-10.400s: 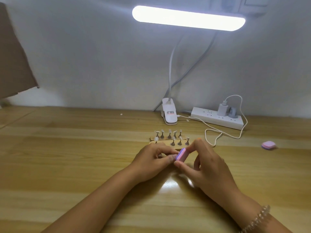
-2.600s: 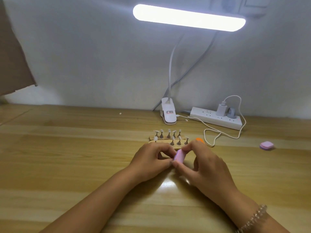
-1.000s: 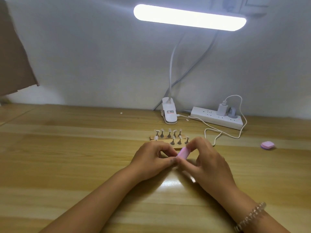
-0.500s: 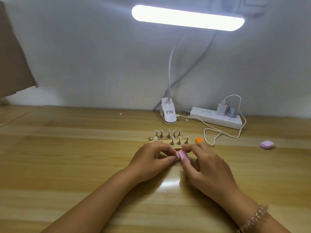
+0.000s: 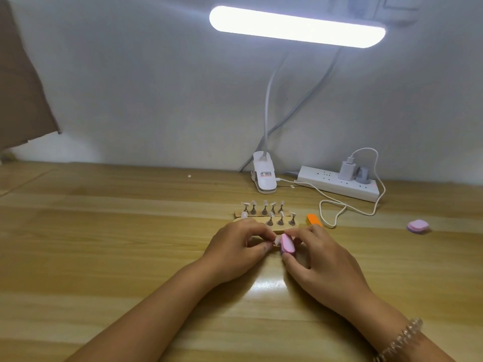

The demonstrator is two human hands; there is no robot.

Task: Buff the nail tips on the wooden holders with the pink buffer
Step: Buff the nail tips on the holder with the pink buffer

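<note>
1. A small nail tip [image 5: 275,241] is pinched tight between the thumb and fingertips of the left hand [image 5: 235,246]. What the tip sits on is hidden by the fingers.
2. The pink buffer [image 5: 287,244] is held in the curled fingers and thumb of the right hand [image 5: 321,262]. It is set against the pinched tip, low over the table [image 5: 104,257] and just in front of the wooden holders [image 5: 251,220].
3. The job seems to be partway done, with one tip being rubbed right now.
4. Other nail tips [image 5: 265,204] are seen standing in two rows on the holders, behind the hands. They are too small for it to be told which are already buffed. Most likely several are left to do.
5. Far to the left, a brown sheet [image 5: 21,87] is seen by the wall.
6. Behind the holders, a white lamp clip [image 5: 264,176] is fixed at the back of the table. The lit lamp bar [image 5: 295,26] is held high above it.
7. An orange block [image 5: 312,220] is lying just to the right of the holders, near the right hand.
8. A looped white cable [image 5: 337,210] is lying beside the block, and it is run up to a power strip [image 5: 339,185] by the wall.
9. Another small pink piece [image 5: 417,226] is left well apart, far to the right.
10. Nothing is placed between the hands and the holders. Only the orange block and the cable are close enough to be bumped.
</note>
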